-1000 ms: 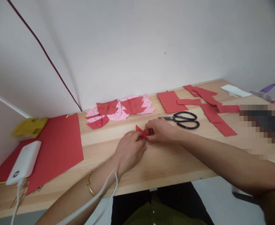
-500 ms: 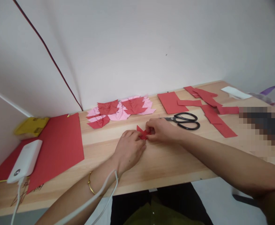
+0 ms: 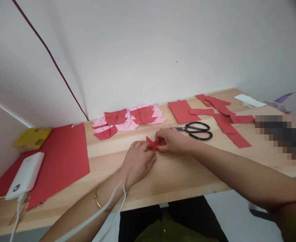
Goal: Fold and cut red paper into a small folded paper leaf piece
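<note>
Between my two hands, on the wooden table, is a small piece of folded red paper, one pointed corner sticking up. My left hand has its fingers closed on the paper's left side. With thumb and forefinger pinched, my right hand grips the right side; part of the paper is hidden by the fingers. Just beyond the right hand lie black-handled scissors, their blades partly covered by that hand. Folded red and pink paper pieces stand grouped behind, near the wall.
Red paper strips and a red rectangle lie at the back right, with a white strip farther over. On the left, a white power bank and a yellow packet rest on large red sheets. A white cable crosses my left forearm.
Both hands keep their hold on the folded red paper with hardly any movement. The whole view has shifted slightly.
</note>
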{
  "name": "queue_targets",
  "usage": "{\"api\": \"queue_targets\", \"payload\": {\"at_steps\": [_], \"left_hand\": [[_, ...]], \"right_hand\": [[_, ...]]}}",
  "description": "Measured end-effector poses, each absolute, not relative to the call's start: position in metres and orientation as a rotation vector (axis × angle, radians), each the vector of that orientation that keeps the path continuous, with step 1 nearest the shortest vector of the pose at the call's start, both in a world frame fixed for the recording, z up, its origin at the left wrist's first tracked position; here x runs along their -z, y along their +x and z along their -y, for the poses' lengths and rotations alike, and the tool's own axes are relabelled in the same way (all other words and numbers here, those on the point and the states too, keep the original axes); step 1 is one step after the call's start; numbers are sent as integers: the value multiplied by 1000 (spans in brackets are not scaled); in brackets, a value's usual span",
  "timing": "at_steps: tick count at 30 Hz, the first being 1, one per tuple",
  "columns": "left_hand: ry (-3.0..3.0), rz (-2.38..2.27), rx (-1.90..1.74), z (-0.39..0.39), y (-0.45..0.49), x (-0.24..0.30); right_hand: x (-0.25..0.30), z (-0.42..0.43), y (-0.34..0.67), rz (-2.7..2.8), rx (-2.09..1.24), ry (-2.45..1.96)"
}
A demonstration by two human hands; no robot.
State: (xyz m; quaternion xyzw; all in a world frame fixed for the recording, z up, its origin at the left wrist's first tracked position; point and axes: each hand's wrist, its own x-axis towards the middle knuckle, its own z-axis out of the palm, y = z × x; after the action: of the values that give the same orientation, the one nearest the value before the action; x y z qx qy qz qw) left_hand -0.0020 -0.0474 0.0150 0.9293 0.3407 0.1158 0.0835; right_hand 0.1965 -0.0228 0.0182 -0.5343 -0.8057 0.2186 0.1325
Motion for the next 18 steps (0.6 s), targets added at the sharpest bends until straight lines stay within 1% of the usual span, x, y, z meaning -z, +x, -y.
{"api": "queue_targets", "payload": {"at_steps": [5,13,18], "left_hand": [[2776,-1024,-345,46,-3,-14],[2778,-1011,-376,46,-4,-14],[2787,-1005,-404,45,-3,-14]], "right_hand": [[-17,20,200,2307,-715,-1541],[-19,23,197,2356,-605,-1514],[-18,21,200,2332,-712,-1538]]}}
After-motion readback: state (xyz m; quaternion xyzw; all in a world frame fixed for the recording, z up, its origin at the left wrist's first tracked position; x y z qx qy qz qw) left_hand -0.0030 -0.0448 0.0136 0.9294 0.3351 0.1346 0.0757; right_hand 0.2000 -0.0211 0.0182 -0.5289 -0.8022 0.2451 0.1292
